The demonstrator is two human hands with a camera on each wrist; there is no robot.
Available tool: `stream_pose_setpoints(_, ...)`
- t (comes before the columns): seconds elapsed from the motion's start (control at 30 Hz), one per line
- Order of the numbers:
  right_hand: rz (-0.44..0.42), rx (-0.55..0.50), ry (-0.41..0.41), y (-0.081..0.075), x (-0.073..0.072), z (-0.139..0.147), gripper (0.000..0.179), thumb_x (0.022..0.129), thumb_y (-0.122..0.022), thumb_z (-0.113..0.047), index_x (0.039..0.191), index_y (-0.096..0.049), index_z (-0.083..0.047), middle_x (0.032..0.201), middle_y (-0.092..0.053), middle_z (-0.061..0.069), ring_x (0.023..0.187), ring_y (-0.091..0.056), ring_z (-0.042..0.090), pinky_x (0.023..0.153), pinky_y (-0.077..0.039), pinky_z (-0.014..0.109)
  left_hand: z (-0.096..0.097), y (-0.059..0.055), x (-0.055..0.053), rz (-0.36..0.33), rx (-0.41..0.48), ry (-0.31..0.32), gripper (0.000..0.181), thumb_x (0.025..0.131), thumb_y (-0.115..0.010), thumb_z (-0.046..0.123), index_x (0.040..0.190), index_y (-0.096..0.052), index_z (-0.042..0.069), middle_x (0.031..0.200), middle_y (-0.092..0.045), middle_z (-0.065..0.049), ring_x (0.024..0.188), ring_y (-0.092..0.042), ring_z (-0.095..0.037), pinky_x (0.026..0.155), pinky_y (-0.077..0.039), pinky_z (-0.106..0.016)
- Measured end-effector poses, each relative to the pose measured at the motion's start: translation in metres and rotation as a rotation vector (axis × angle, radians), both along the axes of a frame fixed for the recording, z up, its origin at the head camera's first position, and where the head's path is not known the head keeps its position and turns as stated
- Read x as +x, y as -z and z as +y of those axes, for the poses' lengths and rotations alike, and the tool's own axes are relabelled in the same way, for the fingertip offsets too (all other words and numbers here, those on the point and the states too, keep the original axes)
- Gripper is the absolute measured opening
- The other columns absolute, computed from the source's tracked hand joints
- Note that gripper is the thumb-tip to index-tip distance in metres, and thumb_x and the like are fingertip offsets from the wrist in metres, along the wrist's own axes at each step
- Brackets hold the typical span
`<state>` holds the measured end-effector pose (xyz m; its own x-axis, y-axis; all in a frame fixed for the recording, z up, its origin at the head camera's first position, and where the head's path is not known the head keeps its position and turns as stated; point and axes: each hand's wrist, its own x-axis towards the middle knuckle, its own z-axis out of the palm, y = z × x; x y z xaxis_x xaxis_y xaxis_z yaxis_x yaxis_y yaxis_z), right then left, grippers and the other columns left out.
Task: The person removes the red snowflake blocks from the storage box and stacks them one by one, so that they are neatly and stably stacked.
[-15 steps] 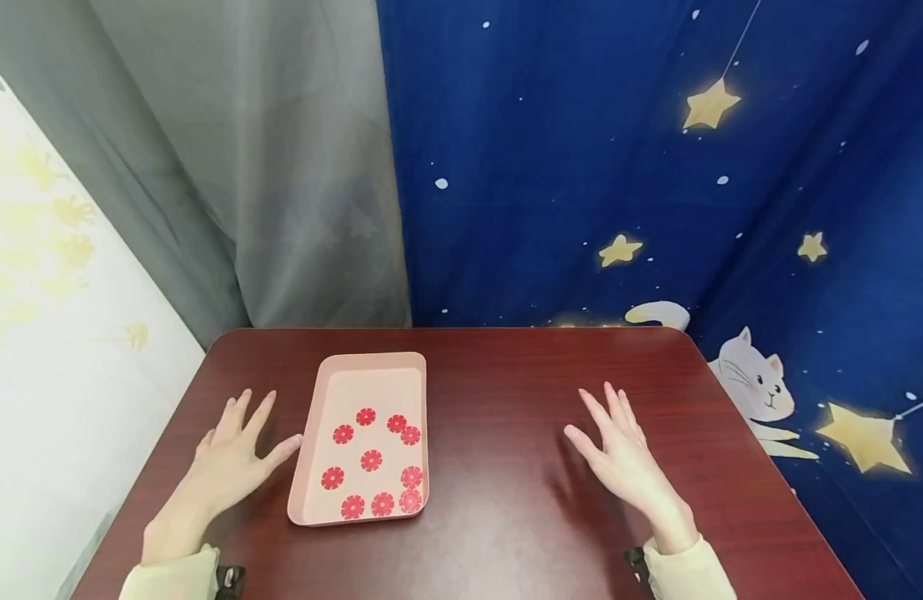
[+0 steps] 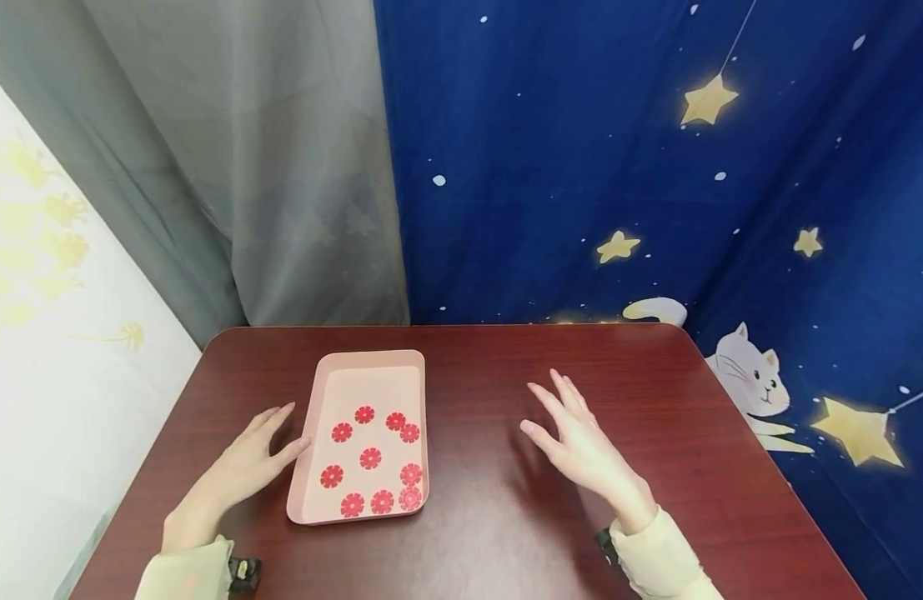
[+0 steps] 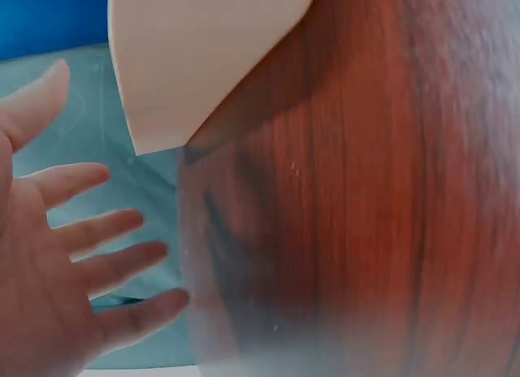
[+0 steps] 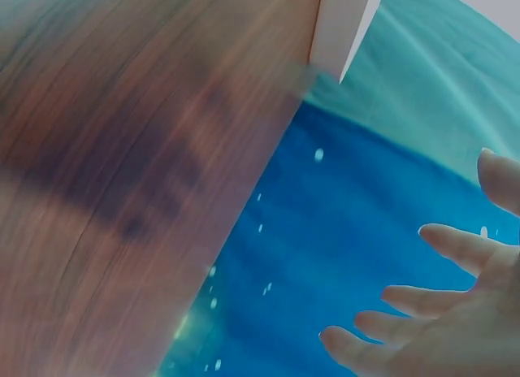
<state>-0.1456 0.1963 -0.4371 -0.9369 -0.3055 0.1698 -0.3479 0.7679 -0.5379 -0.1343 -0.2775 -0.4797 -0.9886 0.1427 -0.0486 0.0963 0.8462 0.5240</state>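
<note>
A shallow pink tray [image 2: 371, 382] lies on the dark red wooden table, left of the middle. Several red, notched, flower-like discs [image 2: 370, 458] are spread over its near part, and a few overlap at the right side. My left hand [image 2: 239, 471] hovers by the tray's left edge with fingers spread. Its thumb overlaps the rim in the head view, while the left wrist view shows a gap between hand and tray wall [image 3: 195, 60]. Over the table to the right, my right hand [image 2: 584, 450] hangs with fingers extended, holding nothing, well away from the tray.
The table [image 2: 476, 533] runs back to a grey curtain [image 2: 311, 183] and a blue star-patterned curtain [image 2: 521, 167]. A pale sheet with yellow prints [image 2: 48, 275] hangs along the left side. Black wrist straps show at both cuffs.
Both hands have moved inward: the left a little to the right, towards the tray, and the right to the left. The tray and discs stay in place; the head view has shifted slightly.
</note>
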Motion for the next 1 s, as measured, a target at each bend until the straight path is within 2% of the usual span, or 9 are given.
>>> stream_pose_setpoints(0.23, 0.018, -0.008, -0.159, 0.003, -0.014, -0.032, 0.049, 0.096, -0.062, -0.038, 0.138, -0.056, -0.014, 0.155, -0.031, 0.012, 0.143, -0.026, 0.031, 0.110, -0.029, 0.054, -0.005, 0.006, -0.002, -0.079, 0.132, -0.012, 0.073, 0.098, -0.054, 0.047, 0.147, -0.035, -0.005, 0.144, -0.039, -0.030, 0.132, -0.036, -0.048, 0.100, -0.034, -0.065)
stream_pose_setpoints(0.33, 0.025, -0.012, -0.216, 0.007, -0.020, -0.047, 0.045, 0.096, -0.063, -0.035, 0.134, -0.059, -0.012, 0.152, -0.035, 0.013, 0.140, -0.032, 0.029, 0.110, -0.032, 0.048, -0.004, 0.008, -0.005, -0.101, 0.192, -0.018, 0.071, 0.098, -0.055, 0.043, 0.147, -0.035, -0.004, 0.142, -0.043, -0.029, 0.126, -0.046, -0.045, 0.098, -0.041, -0.059)
stream_pose_setpoints(0.43, 0.027, -0.011, -0.254, 0.010, -0.026, -0.063, 0.042, 0.096, -0.063, -0.033, 0.132, -0.061, -0.012, 0.150, -0.038, 0.013, 0.138, -0.035, 0.028, 0.110, -0.033, 0.046, -0.002, 0.013, -0.010, -0.157, 0.309, -0.038, 0.072, 0.098, -0.059, 0.038, 0.151, -0.028, -0.001, 0.141, -0.043, -0.029, 0.116, -0.057, -0.039, 0.087, -0.053, -0.048)
stream_pose_setpoints(0.53, 0.009, -0.008, -0.286, 0.011, -0.031, -0.080, 0.039, 0.096, -0.062, -0.032, 0.131, -0.062, -0.014, 0.148, -0.041, 0.011, 0.137, -0.037, 0.026, 0.110, -0.033, 0.043, -0.001, 0.018, -0.014, -0.214, 0.419, -0.064, 0.075, 0.097, -0.062, 0.030, 0.153, -0.022, 0.000, 0.139, -0.040, -0.031, 0.105, -0.063, -0.033, 0.073, -0.058, -0.040)
stream_pose_setpoints(0.67, 0.003, -0.001, -0.340, 0.010, -0.040, -0.104, 0.035, 0.097, -0.061, -0.029, 0.128, -0.063, -0.014, 0.143, -0.047, 0.009, 0.133, -0.043, 0.023, 0.110, -0.034, 0.039, -0.002, 0.018, -0.015, -0.251, 0.525, -0.062, 0.069, 0.097, -0.063, 0.020, 0.150, -0.025, -0.004, 0.130, -0.045, -0.029, 0.098, -0.065, -0.030, 0.068, -0.059, -0.039)
stream_pose_setpoints(0.83, 0.030, -0.002, -0.417, 0.013, -0.059, -0.133, 0.030, 0.096, -0.062, -0.022, 0.123, -0.065, -0.009, 0.124, -0.060, 0.008, 0.113, -0.057, 0.020, 0.100, -0.043, 0.032, -0.003, 0.016, -0.014, -0.300, 0.636, -0.051, 0.062, 0.097, -0.061, 0.010, 0.147, -0.028, -0.007, 0.124, -0.049, -0.028, 0.099, -0.064, -0.033, 0.071, -0.058, -0.042)
stream_pose_setpoints(0.9, 0.001, -0.014, -0.429, 0.013, -0.068, -0.144, 0.029, 0.096, -0.063, -0.021, 0.121, -0.066, -0.008, 0.117, -0.063, 0.006, 0.102, -0.061, 0.019, 0.092, -0.047, 0.028, -0.003, 0.015, -0.013, -0.316, 0.648, -0.047, 0.062, 0.096, -0.061, 0.008, 0.146, -0.029, -0.009, 0.122, -0.050, -0.028, 0.097, -0.065, -0.033, 0.071, -0.058, -0.042)
stream_pose_setpoints(1.0, -0.067, -0.057, -0.431, 0.017, -0.083, -0.160, 0.029, 0.095, -0.064, -0.020, 0.120, -0.067, -0.007, 0.112, -0.066, 0.006, 0.093, -0.063, 0.015, 0.086, -0.050, 0.025, -0.002, 0.013, -0.014, -0.327, 0.645, -0.030, 0.060, 0.095, -0.061, 0.005, 0.144, -0.030, -0.011, 0.119, -0.052, -0.028, 0.094, -0.065, -0.032, 0.070, -0.059, -0.042)
